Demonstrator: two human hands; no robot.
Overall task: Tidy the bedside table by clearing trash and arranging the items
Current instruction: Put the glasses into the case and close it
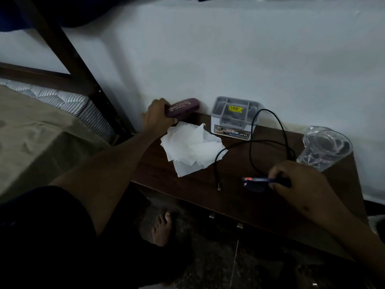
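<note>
On the dark wooden bedside table (245, 197), my left hand (156, 116) grips a maroon spectacle case (183, 107) at the back left corner, against the wall. Crumpled white tissue paper (190, 149) lies just in front of the case. My right hand (300, 184) pinches a small blue wrapper or packet (257, 181) near the table's front, slightly above the surface. A black cable (253, 142) loops across the middle, its plug end (218, 188) near the front edge.
A grey lidded plastic box (234, 118) with a label stands at the back against the white wall. A clear glass tumbler (325, 148) sits at the right end. The bed (37, 130) and its dark frame are to the left. My bare foot (162, 230) is on the floor below.
</note>
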